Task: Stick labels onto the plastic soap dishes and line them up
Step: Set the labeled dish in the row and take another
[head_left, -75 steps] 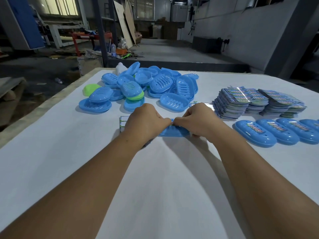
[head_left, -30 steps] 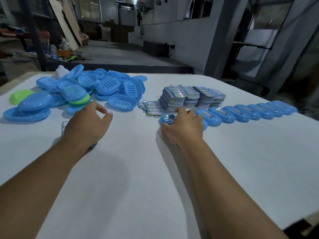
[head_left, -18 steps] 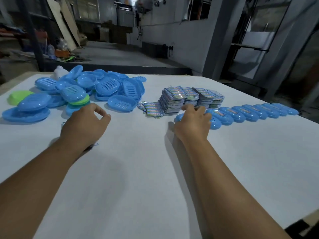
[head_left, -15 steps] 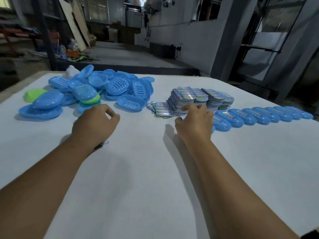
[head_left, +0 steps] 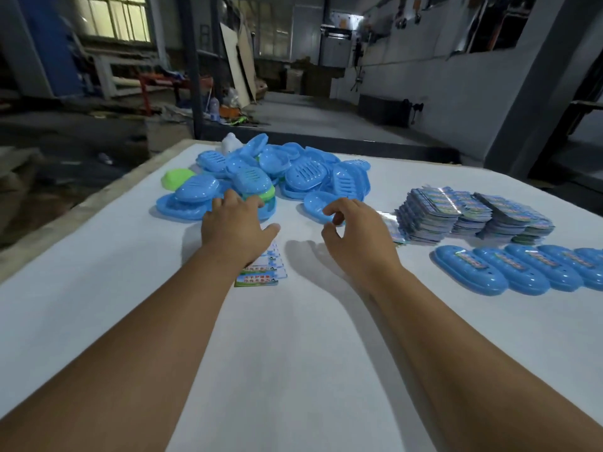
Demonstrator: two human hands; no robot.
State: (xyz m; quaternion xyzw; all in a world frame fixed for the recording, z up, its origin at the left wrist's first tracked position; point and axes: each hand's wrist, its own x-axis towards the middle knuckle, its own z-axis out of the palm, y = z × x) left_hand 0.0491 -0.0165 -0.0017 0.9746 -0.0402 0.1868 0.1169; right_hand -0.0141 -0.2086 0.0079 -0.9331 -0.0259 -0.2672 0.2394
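Far left on the white desk (head_left: 98,305), a heap of unlabelled blue soap dishes (head_left: 270,177) with a green dish (head_left: 177,178) at its edge. Just before the heap, left hand (head_left: 236,228) stretched flat, grip open and empty, fingertips at the nearest dishes, a label sheet (head_left: 262,272) on the desk under the wrist; beside it, right hand (head_left: 354,233) raised with loosely curled fingers, grip holding nothing, near a single blue dish (head_left: 315,203). Farther right, stacks of labels (head_left: 470,213), and in front of them a row of labelled dishes (head_left: 522,269) lined up side by side, touching.
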